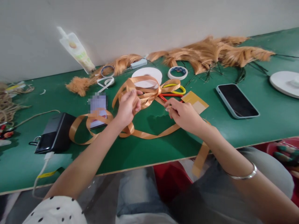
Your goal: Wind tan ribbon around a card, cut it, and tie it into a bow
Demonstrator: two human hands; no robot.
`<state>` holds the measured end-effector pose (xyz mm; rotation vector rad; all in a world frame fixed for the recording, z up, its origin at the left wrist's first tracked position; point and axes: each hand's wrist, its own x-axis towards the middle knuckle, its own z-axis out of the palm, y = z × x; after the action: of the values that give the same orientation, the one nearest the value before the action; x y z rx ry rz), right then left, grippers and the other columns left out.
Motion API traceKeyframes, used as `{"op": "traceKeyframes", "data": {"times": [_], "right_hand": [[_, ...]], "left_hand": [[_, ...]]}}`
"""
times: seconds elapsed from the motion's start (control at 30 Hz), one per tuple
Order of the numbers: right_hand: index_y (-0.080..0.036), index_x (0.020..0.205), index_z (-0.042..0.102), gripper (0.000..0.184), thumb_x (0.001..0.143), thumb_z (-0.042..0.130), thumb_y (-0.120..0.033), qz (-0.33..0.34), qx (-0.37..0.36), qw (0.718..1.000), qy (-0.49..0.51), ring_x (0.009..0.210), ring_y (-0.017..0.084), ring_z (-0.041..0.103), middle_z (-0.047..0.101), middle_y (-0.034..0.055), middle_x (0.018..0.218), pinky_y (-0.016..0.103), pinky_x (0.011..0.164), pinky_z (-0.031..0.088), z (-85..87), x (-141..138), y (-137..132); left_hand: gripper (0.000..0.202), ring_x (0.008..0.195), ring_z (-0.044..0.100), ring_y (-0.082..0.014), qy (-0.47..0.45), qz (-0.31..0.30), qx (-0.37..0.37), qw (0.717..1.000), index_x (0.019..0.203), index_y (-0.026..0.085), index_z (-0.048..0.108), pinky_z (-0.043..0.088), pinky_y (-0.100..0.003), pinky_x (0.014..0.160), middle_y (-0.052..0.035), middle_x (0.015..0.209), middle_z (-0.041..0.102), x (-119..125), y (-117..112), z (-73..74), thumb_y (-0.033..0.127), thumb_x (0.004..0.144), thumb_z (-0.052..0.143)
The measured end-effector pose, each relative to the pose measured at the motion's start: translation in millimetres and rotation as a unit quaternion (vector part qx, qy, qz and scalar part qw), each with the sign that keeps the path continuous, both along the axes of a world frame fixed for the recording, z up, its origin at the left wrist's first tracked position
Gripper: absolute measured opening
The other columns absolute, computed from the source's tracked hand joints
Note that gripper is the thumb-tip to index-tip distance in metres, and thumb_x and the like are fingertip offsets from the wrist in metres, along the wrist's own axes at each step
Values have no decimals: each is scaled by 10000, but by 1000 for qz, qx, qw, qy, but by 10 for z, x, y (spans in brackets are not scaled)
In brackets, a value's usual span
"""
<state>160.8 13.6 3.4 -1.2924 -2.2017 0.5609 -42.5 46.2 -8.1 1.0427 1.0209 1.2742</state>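
Note:
A long, shiny orange-gold ribbon (146,135) lies in loose loops about both hands. My left hand (129,107) is closed on a bunch of its loops, raised a little above the table. My right hand (183,115) has its fingers pinched together at a strip of the same ribbon; the exact grip is partly hidden. One length passes under my right wrist and hangs over the table's front edge. Scissors with yellow and red handles (172,95) lie behind the hands, partly covered by ribbon. A yellow-brown card (195,101) sits just beyond my right hand.
Behind the ribbon are a white spool (154,73), a tape roll (177,73) and bundles of tan fibre (203,54). A phone (238,101) and a white disc (286,83) lie right. Left stand a black device with cable (56,133) and a blurred-out screen (98,107).

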Motion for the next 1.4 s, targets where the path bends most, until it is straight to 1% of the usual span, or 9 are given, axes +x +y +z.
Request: {"op": "traceKeyframes", "data": {"times": [0.1,0.23,0.47,0.63,0.8,0.97,1.1,1.23,1.4], "right_hand": [[-124,985,478,264,754,364,-65,-6,10,1000,-6,576,148,494,595,68,750,265,564,344,-34,15,20],[-134,939,452,260,696,411,-52,9,25,999,-42,557,149,463,539,38,665,263,549,337,-43,24,21],[-138,1015,469,196,849,365,-144,-2,48,998,-32,587,171,537,613,66,736,260,534,353,-85,24,30],[-165,914,521,185,751,504,-79,5,74,997,8,745,179,581,637,47,764,262,650,410,-74,-30,27],[-164,859,548,118,791,484,-92,23,58,997,43,646,129,548,610,15,700,226,604,390,-59,-46,-11],[-150,877,561,212,731,473,-25,22,107,993,37,685,132,528,594,56,846,239,603,383,-102,-39,1],[-157,776,577,127,754,505,-55,35,119,990,68,763,169,529,593,52,784,303,712,409,-45,-70,-19],[-170,773,604,143,800,491,-86,-33,73,983,167,793,165,559,628,45,809,311,733,427,11,-117,-66],[-140,800,630,59,766,582,-146,-51,-68,963,255,614,113,538,634,17,704,266,604,427,-10,-190,-94]], "left_hand": [[190,343,397,-67,-6,-42,7,999,860,141,547,290,-179,372,45,419,476,53,-65,23,312,880,468],[203,369,433,-79,6,-67,33,997,940,148,548,310,-183,381,40,451,515,114,-144,58,320,847,497],[249,421,495,-91,35,-120,83,989,1069,146,512,391,-207,424,12,557,604,171,-281,71,286,874,444],[331,461,552,-95,62,-155,130,977,1191,179,460,444,-224,463,-1,666,632,185,-313,32,348,908,427],[464,663,654,-135,105,-137,142,975,1285,231,358,473,-211,459,-83,1022,634,235,-339,40,399,874,493],[555,542,618,-96,134,-98,158,973,1331,231,263,515,-223,524,-40,866,677,231,-357,18,369,863,528],[564,614,643,-108,162,-69,201,964,1338,264,330,525,-231,573,-54,977,675,207,-362,11,348,836,571],[282,617,657,-104,232,-65,210,947,1119,240,624,531,-241,634,-55,1057,634,192,-389,35,313,871,512],[333,663,666,-122,217,-96,206,949,1178,273,609,556,-282,681,-46,1133,620,201,-440,66,223,869,496]]}}
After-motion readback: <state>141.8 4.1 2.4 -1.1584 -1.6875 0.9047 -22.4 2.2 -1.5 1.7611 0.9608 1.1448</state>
